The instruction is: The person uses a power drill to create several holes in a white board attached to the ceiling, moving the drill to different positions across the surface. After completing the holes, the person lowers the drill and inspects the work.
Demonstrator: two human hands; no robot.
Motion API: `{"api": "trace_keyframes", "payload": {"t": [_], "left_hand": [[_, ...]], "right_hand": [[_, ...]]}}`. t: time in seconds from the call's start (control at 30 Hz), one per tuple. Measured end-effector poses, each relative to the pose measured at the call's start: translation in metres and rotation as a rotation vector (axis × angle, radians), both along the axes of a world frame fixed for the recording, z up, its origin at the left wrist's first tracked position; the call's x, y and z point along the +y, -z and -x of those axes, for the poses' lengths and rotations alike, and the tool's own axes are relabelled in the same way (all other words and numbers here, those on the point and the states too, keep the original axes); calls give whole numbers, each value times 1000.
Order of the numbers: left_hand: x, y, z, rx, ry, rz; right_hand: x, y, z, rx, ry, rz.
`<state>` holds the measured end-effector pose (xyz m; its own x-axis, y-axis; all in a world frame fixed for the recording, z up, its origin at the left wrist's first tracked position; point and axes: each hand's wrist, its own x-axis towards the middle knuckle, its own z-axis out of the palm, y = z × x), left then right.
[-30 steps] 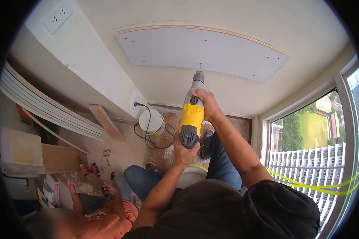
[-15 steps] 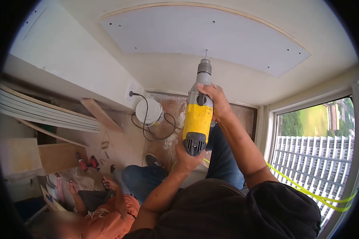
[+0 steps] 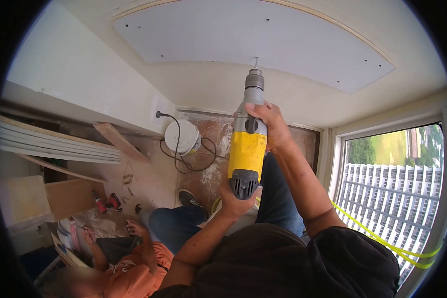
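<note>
While hands (image 3: 272,122) hold the drill (image 3: 248,149), cord (image 3: 215,150) loops beside a bucket (image 3: 189,136).

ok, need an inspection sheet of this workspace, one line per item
Surface: board on wall, several small dark spots.
Job's things: drill; bit at the board's lower edge, depth unclear.
Clutter: red tools, plank, strips to the left; bucket near outlet.
Hands: right hand around drill front, left hand at its rear.
Cables: black cord plugged into outlet, looped on floor; other end hidden.
Surroundings: window right; person in orange lower left.
</note>
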<state>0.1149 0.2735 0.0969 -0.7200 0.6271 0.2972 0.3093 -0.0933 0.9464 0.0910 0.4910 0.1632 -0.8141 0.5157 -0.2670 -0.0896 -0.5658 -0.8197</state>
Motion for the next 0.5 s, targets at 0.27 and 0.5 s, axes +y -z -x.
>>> {"api": "trace_keyframes", "payload": {"t": [0.27, 0.5], "left_hand": [[0, 1, 0, -81, -10, 75], [4, 0, 3, 38, 32, 12]], "right_hand": [[3, 1, -2, -10, -6, -10], [4, 1, 0, -20, 11, 3]]}}
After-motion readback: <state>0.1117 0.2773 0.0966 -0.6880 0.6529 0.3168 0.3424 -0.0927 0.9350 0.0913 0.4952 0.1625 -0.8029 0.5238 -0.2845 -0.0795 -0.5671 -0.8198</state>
